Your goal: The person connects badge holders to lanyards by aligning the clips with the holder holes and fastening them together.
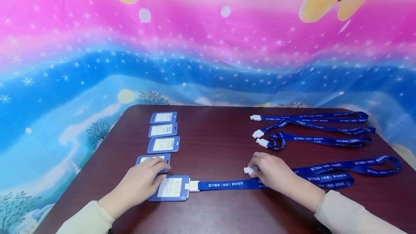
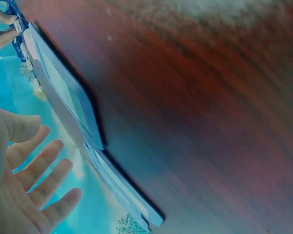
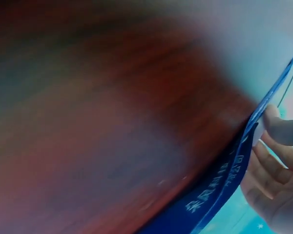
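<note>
My left hand point(image 1: 144, 179) hovers over two blue badge holders at the near left, partly covering both. The left wrist view shows its fingers point(image 2: 43, 171) spread and apart from the holders. The nearer badge holder point(image 1: 171, 187) is joined to the white clip point(image 1: 194, 186) of a blue lanyard point(image 1: 227, 184). Just behind it lies another badge holder point(image 1: 140, 159). On the right, my right hand point(image 1: 273, 169) pinches a second lanyard's white clip point(image 1: 248, 170) between thumb and fingers. That lanyard's blue strap point(image 1: 344, 168) trails off to the right.
Farther back on the left lie three more badge holders point(image 1: 163, 144) in a column. Several folded blue lanyards point(image 1: 325, 139) with white clips point(image 1: 258, 133) are spread at the back right. The brown table point(image 1: 211, 143) ends at a patterned cloth backdrop point(image 1: 208, 68).
</note>
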`<state>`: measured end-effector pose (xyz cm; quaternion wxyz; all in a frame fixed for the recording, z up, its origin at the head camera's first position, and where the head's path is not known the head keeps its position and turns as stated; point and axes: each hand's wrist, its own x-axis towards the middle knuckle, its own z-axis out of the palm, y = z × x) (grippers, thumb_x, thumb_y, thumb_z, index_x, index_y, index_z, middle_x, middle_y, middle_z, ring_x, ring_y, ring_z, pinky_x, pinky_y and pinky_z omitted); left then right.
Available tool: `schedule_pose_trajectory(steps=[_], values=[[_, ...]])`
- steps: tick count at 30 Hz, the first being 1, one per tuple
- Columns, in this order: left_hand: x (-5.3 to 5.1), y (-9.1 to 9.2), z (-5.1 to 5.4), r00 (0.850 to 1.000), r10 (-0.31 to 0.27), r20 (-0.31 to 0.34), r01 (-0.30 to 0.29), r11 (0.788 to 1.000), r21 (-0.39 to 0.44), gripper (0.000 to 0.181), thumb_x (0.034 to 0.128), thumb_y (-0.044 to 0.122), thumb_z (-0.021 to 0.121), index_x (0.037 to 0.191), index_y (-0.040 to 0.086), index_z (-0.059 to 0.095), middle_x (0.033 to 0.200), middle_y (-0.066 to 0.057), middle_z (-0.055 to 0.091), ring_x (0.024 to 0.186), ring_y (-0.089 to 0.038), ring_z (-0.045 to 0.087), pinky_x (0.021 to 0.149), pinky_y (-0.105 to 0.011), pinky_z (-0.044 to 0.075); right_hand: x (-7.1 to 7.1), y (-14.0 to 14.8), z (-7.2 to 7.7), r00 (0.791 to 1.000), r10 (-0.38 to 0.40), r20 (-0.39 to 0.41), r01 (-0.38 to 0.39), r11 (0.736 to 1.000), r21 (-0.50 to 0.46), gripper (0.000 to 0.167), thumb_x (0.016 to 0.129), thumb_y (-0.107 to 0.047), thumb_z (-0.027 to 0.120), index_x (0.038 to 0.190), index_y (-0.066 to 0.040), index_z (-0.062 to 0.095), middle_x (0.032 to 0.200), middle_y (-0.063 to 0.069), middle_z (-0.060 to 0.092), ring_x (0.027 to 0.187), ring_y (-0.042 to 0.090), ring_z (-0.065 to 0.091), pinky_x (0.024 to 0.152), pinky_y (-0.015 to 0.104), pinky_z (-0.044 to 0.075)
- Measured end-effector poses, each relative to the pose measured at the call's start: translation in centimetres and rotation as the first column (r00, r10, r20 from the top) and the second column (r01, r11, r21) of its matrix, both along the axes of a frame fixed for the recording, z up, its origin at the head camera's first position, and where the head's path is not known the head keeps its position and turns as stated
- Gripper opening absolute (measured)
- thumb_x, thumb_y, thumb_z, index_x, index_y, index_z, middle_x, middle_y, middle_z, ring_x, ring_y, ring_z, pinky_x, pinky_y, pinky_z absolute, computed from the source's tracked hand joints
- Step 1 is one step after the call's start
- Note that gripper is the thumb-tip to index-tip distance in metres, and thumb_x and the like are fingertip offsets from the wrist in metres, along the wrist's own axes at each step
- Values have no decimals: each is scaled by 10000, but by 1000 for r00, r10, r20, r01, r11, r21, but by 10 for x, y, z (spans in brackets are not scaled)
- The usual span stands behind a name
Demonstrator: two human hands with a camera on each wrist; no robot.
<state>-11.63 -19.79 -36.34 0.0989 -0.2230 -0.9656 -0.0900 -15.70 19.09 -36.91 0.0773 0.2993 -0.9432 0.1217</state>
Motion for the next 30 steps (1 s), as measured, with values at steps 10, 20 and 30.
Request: schedule_pose_trajectory(steps=[10, 20, 30], values=[[-16, -15, 3, 999, 44, 28, -44, 999, 13, 329, 839, 166, 796, 1155, 148, 706, 1163, -26, 647, 1084, -235, 603, 852, -459, 556, -2, -11, 7, 996, -90, 25, 89, 996, 21, 189, 720, -108, 889, 833, -107, 738, 762, -53, 570, 732, 124, 625, 679, 303, 575], [-33, -35, -6, 981, 148, 122, -153, 987, 37, 434, 857, 196, 780, 1268, 127, 660, 1257, -134, 598, 1155, -352, 542, 915, -571, 495, 1, -12, 7, 996, -79, 32, 78, 997, 25, 182, 720, -87, 884, 797, -113, 721, 743, -67, 544, 711, 111, 614, 669, 296, 573], [-36, -38, -12, 966, 175, 193, -188, 981, 54, 472, 849, 272, 791, 1287, 161, 655, 1239, -118, 565, 1136, -315, 531, 890, -552, 515, 1, -12, 6, 998, -60, 28, 60, 998, 29, 193, 711, -97, 892, 805, -112, 725, 748, -67, 553, 708, 113, 617, 662, 283, 571]])
